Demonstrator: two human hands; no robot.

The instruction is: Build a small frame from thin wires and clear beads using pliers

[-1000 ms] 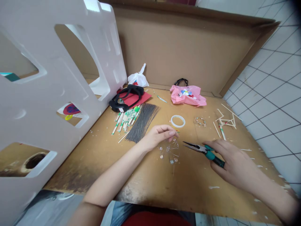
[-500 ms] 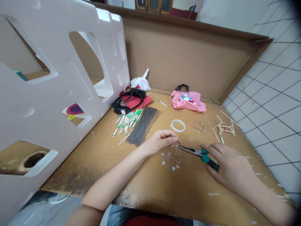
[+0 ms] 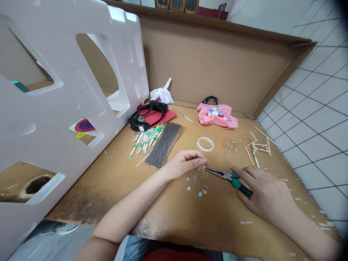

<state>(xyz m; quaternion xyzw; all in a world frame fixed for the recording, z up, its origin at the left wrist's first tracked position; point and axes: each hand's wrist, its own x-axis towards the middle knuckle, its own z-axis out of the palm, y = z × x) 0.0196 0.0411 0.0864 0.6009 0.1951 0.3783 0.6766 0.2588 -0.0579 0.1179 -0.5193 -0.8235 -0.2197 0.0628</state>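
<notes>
The left hand point(image 3: 186, 164) and right hand point(image 3: 265, 194) work close together over the paint-flecked wooden counter point(image 3: 217, 224). The right hand wraps around the green handles of a pair of needle-nose pliers point(image 3: 232, 177), with its fingers closed firmly over them. The left hand is narrowed to a pinch just above a wire piece with small clear beads point(image 3: 198, 181), though whether it grips a strand is too fine to tell. That piece sits on the counter between the hands, with the plier tips right beside it. The thin strands could bend out of shape if the pliers slip, and a bead could come loose if squeezed too hard. Loose wire ends could also prick the pinching fingers point(image 3: 199, 163).

Farther off lie a tape ring point(image 3: 205, 144), a smaller beaded wire point(image 3: 230, 145), a bundle of dark wires point(image 3: 165, 145), scattered sticks point(image 3: 145, 139) and a stick frame point(image 3: 259, 146). Beyond them are a black strap point(image 3: 145, 117), red paper point(image 3: 163, 116), a pink bag point(image 3: 216, 116) and a white bag point(image 3: 162, 95), beside a foam panel point(image 3: 67, 72) and a cardboard wall point(image 3: 212, 61).
</notes>
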